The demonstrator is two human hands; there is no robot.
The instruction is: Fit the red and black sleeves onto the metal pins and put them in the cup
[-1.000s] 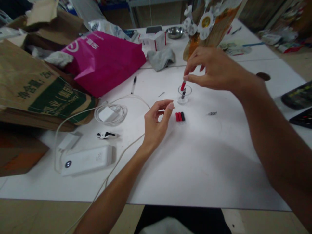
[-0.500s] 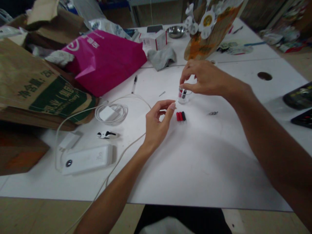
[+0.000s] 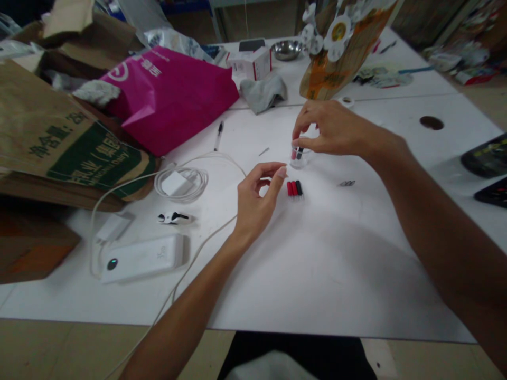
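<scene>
My right hand (image 3: 322,126) reaches over a small clear cup (image 3: 299,161). Its thumb and fingers pinch together at the rim, right above a small red cylinder (image 3: 293,153) inside the cup. A black cylinder (image 3: 300,152) stands beside that one. Left of the cup is my left hand (image 3: 259,192), thumb and forefinger closed near the cup's lower side; what lies between the tips is too small to make out. Just in front of the cup, red cylinders (image 3: 292,188) and a black cylinder (image 3: 298,188) with thin metal pins lie in a row.
Small dark metal pieces (image 3: 347,183) lie to the right, a thin metal piece (image 3: 264,151) behind my left hand. Leftward are a power bank (image 3: 142,258), nail clippers (image 3: 174,218), a coiled white cable (image 3: 181,184), a pen (image 3: 218,135) and a magenta bag (image 3: 178,100).
Both hands stay almost where they were, the right one still at the cup's rim. The view has shifted very slightly.
</scene>
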